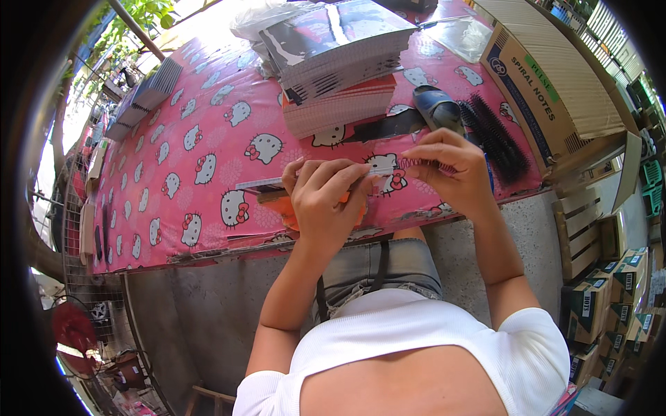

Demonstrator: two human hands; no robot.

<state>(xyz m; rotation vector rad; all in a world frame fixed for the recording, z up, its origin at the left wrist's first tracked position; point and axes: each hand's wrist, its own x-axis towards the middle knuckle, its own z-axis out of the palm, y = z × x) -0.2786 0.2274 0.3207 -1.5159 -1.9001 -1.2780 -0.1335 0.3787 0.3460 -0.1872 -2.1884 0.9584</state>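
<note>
At the near edge of a table covered in a pink cartoon-cat cloth (208, 139), a person's left hand (326, 197) clenches around a thin notebook block (277, 184) while the right hand (447, 170) pinches a pink spiral binding coil (427, 165) at the block's right end. Just beyond the hands lie one blue sandal (437, 107) and a bundle of black binding coils (496, 135), with two stacks of spiral notebooks (340, 62) behind them. Right of the table, one open cardboard carton (548, 83) holds tightly packed pale sheets; several smaller boxes (610, 298) are stacked below.
</note>
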